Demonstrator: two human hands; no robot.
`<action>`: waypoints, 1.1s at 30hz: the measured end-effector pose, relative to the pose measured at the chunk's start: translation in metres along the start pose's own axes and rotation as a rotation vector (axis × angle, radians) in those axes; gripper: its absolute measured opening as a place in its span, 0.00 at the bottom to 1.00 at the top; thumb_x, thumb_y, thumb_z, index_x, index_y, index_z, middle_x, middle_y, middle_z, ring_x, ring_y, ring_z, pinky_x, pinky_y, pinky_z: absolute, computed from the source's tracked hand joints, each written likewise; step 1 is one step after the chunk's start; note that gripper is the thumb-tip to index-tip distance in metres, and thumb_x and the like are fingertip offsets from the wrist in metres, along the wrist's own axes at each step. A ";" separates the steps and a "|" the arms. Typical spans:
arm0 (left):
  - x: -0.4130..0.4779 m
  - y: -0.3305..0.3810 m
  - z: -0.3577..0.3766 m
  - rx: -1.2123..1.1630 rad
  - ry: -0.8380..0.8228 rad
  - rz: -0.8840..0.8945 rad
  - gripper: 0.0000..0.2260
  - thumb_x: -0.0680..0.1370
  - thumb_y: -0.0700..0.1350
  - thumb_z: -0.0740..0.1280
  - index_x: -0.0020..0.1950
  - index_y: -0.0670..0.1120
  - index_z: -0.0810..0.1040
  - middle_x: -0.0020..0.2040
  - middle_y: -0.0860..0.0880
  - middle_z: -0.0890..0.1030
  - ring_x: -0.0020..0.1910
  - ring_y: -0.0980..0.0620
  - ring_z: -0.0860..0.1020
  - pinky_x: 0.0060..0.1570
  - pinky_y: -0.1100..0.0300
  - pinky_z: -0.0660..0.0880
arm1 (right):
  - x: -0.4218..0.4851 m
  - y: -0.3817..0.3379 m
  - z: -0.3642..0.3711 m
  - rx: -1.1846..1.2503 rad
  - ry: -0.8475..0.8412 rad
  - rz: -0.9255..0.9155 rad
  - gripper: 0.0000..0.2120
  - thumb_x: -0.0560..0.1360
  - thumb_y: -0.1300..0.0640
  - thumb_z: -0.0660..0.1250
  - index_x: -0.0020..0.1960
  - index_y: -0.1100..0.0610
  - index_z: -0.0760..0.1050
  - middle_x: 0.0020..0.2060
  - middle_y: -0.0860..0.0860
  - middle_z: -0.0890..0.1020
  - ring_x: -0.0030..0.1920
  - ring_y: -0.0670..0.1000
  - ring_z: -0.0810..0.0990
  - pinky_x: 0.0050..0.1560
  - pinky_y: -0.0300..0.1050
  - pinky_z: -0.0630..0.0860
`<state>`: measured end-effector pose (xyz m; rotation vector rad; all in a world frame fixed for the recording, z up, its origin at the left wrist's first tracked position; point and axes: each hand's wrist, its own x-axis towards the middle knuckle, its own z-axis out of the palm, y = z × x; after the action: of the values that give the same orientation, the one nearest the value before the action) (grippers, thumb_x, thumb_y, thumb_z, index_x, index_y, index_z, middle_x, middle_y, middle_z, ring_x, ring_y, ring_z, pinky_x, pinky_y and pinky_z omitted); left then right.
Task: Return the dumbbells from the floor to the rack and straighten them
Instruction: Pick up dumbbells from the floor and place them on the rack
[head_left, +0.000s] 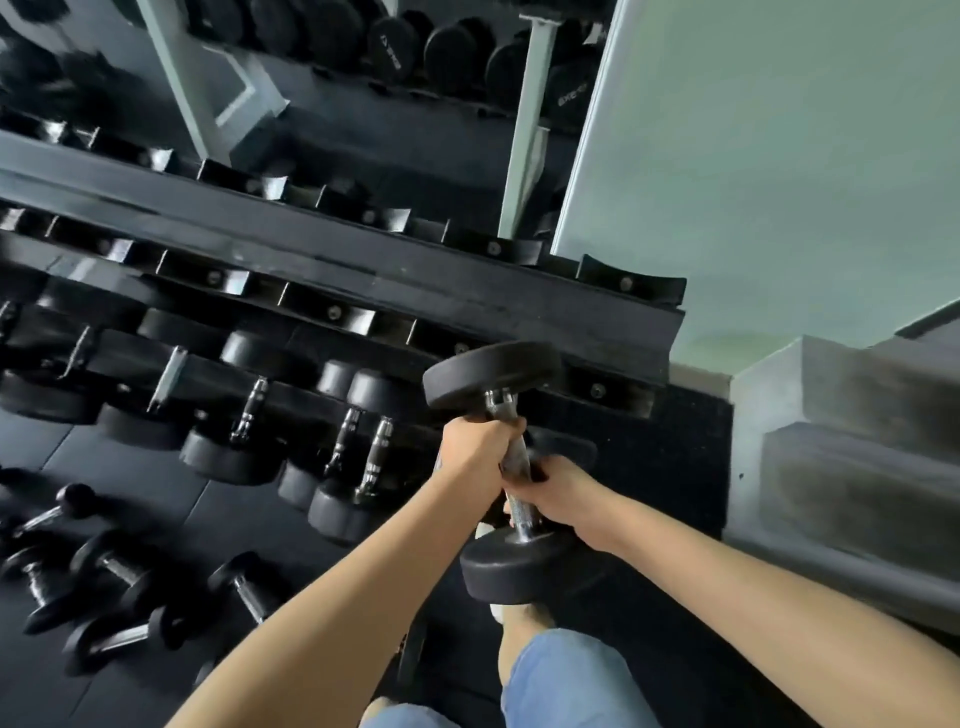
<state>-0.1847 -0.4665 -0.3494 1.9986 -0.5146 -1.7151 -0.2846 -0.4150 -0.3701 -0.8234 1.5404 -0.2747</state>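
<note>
Before rack (363, 270), both hands' grip (514, 467) around dumbbell (493, 374)

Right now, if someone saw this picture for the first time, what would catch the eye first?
First, the big black dumbbell at centre, held nearly upright off the floor, with the left hand high on its chrome handle and the right hand lower. Behind it the dark rack crosses the view, its nearest saddles bare. At lower left, small dumbbells lie scattered on the floor.

both hands, left hand (480, 447) and right hand (558, 491), clasp a dumbbell (511, 470) before the rack (363, 265).
</note>
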 end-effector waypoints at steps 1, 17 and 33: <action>0.005 0.014 0.014 0.018 -0.014 -0.007 0.10 0.70 0.38 0.74 0.33 0.45 0.74 0.25 0.49 0.78 0.31 0.51 0.75 0.48 0.55 0.77 | 0.006 -0.005 -0.014 0.023 0.019 -0.015 0.14 0.76 0.47 0.67 0.57 0.54 0.78 0.47 0.48 0.83 0.51 0.49 0.81 0.52 0.42 0.76; 0.074 0.138 0.191 0.395 -0.208 0.163 0.09 0.70 0.41 0.74 0.48 0.44 0.79 0.35 0.50 0.77 0.37 0.49 0.76 0.44 0.59 0.74 | 0.089 -0.046 -0.168 0.346 0.288 -0.034 0.09 0.77 0.54 0.66 0.47 0.61 0.79 0.36 0.54 0.83 0.37 0.53 0.82 0.38 0.43 0.76; 0.103 0.130 0.211 0.811 -0.268 0.428 0.05 0.72 0.49 0.71 0.40 0.49 0.78 0.36 0.52 0.79 0.40 0.50 0.78 0.44 0.57 0.77 | 0.118 -0.031 -0.172 0.553 0.306 0.041 0.06 0.78 0.54 0.66 0.49 0.57 0.76 0.41 0.54 0.84 0.45 0.57 0.84 0.55 0.58 0.79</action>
<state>-0.3754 -0.6516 -0.3859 1.9015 -1.8191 -1.6316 -0.4288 -0.5627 -0.4125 -0.3199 1.6448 -0.7850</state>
